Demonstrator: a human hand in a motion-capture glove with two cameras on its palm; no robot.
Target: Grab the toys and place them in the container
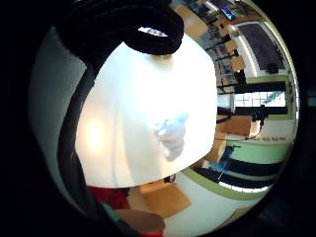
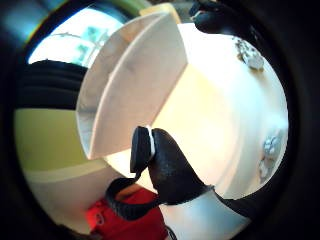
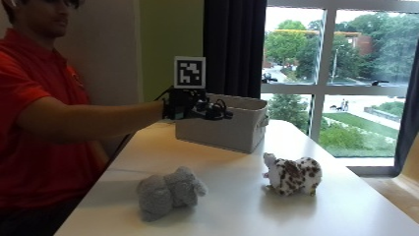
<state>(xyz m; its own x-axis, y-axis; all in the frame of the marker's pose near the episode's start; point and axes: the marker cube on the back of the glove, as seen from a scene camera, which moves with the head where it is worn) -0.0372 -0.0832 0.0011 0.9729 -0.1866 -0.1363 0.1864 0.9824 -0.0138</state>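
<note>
So your gloved right hand [image 3: 190,105] is up in the air over the near end of the white table [image 3: 235,196], just in front of the white container [image 3: 225,123]. It's not holding anything. In the thumb side palm view one gloved finger [image 2: 167,167] is sticking out mostly straight with nothing under it, so I'd call the hand relaxed and spread rather than pinching.

The container sits toward the back of the table, near the window, and from the thumb side view you're looking at its pale wall [image 2: 130,85] from close up. I can't see into it from any of these angles.

Both toys are out on the tabletop, well apart from your hand. The grey plush toy [image 3: 169,191] is lying at the front, closer to you. The white plush toy with brown spots [image 3: 292,175] is standing beside it, toward the window side. The two aren't touching. The little finger side view shows a pale toy [image 1: 170,133] on the table below your palm, but I can't tell which one.

As for writing or labels, nothing readable shows on the container or either toy.
</note>
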